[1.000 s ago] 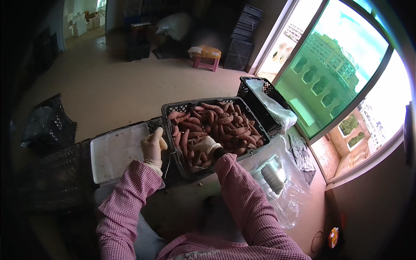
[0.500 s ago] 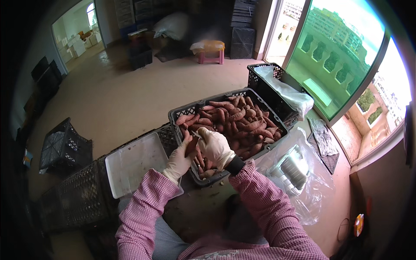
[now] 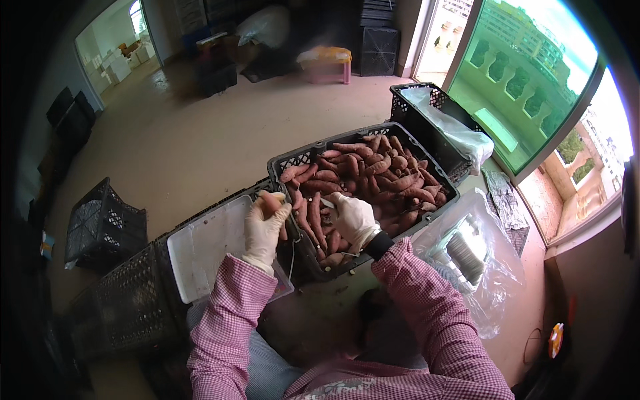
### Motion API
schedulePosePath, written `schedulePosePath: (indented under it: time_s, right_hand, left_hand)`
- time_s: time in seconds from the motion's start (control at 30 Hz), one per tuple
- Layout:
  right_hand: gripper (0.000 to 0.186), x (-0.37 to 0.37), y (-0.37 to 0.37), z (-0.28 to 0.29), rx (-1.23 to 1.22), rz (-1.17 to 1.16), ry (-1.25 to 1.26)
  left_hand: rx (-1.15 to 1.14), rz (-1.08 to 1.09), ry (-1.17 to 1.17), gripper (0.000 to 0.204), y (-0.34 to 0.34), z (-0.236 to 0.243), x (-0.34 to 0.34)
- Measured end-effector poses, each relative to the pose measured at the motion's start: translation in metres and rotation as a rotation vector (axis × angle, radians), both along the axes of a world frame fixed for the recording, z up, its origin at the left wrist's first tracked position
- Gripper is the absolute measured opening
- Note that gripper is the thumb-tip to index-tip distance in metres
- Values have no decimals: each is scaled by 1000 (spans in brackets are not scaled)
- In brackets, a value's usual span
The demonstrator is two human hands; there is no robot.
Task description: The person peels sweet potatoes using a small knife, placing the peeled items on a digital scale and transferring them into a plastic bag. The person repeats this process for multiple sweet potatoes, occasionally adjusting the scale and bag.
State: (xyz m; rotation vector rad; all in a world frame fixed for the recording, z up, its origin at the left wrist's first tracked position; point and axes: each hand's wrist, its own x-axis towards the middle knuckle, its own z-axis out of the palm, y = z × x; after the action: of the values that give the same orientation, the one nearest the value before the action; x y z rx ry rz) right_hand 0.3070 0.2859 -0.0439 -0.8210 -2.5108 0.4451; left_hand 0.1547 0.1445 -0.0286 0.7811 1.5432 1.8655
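Raised over the right end of the white tray (image 3: 200,257), my gloved left hand (image 3: 263,233) is closed round a reddish sweet potato (image 3: 271,204), whose upper end shows pale cut flesh. My gloved right hand (image 3: 355,220) is above the near left part of a black crate (image 3: 283,164) heaped with sweet potatoes (image 3: 373,167). From its closed fingers sticks a short, thin, pale blade (image 3: 327,203), seemingly of a small knife; the handle is hidden in the glove. The two hands are apart.
Behind the full crate to the right stands another black crate (image 3: 437,137) with white plastic in it. Clear plastic wrap (image 3: 493,287) lies at the right. An upturned-looking black crate (image 3: 107,223) sits on the floor at left, a stool (image 3: 325,63) farther back.
My left hand has moved left with the sweet potato, from the crate to above the tray. My right hand has parted from it and stays over the crate. The view has shifted slightly.
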Motion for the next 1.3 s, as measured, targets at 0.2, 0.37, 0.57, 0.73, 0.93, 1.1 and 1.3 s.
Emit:
schedulePosePath:
  time_s: [0.2,0.37,0.57,0.73,0.93,1.1,1.3]
  right_hand:
    - [18,-18,-57,15,5,214,259]
    - [26,-30,-56,17,0,141,263]
    - [23,-28,3,-18,-140,-180,-7]
    - [28,8,37,-4,-119,-109,-109]
    - [32,17,23,-27,-118,38,-656]
    - [29,5,33,-58,-108,106,-875]
    - [34,-1,32,-48,-230,-11,-764]
  left_hand:
    - [-121,143,-574,31,-3,-2,-17]
    - [-60,90,-706,22,1,-2,4]
    - [-43,57,-642,16,-8,3,0]
    - [-55,237,-24,21,-52,39,-65]
    - [-1156,21,1215,32,-121,12,-106]
    - [-1327,-229,1078,58,-143,-29,-104]
    - [-1364,-91,1165,61,-129,-36,-92]
